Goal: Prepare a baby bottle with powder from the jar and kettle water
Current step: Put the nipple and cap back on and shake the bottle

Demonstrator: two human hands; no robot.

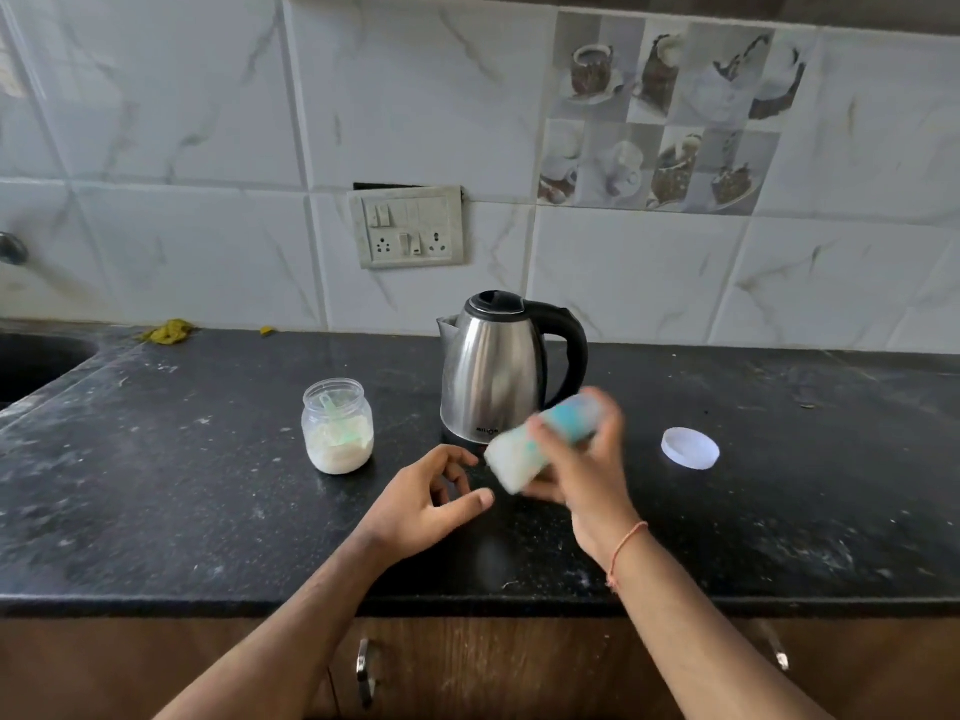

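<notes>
We shake the baby bottle (540, 443) in our right hand (582, 470) (left hand (431, 491) loosely spread, holding nothing), risking leaks from a loose cap.

Jar (337, 427) left of kettle (498, 368), lid (690, 447) right, on counter (156, 485)

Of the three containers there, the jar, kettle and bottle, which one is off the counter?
The baby bottle: the right hand grips it tilted in the air, while jar and kettle stand upright on the counter.
</notes>
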